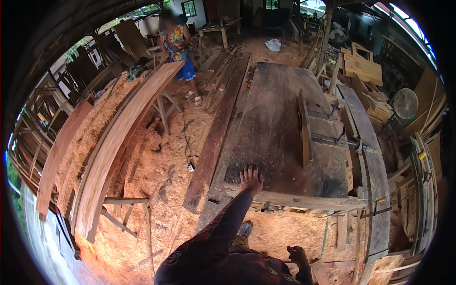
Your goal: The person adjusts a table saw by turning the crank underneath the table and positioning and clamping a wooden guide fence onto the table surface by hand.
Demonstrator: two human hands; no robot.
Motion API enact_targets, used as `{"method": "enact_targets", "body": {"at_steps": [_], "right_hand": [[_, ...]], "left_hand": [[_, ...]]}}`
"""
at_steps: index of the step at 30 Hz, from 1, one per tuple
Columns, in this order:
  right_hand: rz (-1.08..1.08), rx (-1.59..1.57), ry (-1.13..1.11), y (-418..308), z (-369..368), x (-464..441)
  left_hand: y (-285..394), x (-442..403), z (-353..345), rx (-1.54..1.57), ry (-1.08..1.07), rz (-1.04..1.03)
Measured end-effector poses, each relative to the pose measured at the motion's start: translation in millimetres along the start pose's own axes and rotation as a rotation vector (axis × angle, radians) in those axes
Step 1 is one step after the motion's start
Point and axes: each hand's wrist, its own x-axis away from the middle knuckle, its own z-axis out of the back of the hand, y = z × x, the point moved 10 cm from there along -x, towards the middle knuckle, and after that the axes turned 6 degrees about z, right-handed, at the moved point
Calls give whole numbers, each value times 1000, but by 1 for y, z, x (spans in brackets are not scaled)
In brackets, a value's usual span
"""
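My left hand (251, 180) lies flat with fingers spread on the near end of a broad dark wooden workbench (270, 118). My right hand (297, 255) hangs low beside my body, away from the bench. Its fingers are loosely bent and apart, in shadow, and I see nothing in them. An upright board (304, 128) stands on edge on the bench. Clamps (341, 135) sit along the bench's right side. Below the bench's front edge, one of my shoes (245, 229) shows on the shavings.
Long planks (118, 137) rest on sawhorses (166, 111) at left. Another person (178, 45) stands behind them. Sawdust covers the floor (166, 185), where a cord with a socket (190, 166) lies. A round fan (405, 103) and stacked timber (422, 190) are at right.
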Motion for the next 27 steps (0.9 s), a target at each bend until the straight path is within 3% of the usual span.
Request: {"method": "enact_targets", "body": {"at_steps": [2, 3, 5, 21, 23, 27], "right_hand": [[315, 170, -52, -27, -3, 1], [314, 172, -51, -33, -2, 3], [3, 39, 5, -19, 6, 8], [23, -2, 9, -10, 0, 2], [156, 83, -27, -21, -4, 1], [-1, 8, 7, -21, -3, 8]], "left_hand": [[-1, 0, -1, 0, -10, 2], [-1, 0, -2, -3, -20, 2], [-1, -1, -2, -9, -24, 0], [-1, 0, 0, 16, -11, -18], [-1, 0, 0, 20, -6, -18], [1, 0, 3, 12, 21, -27]]}}
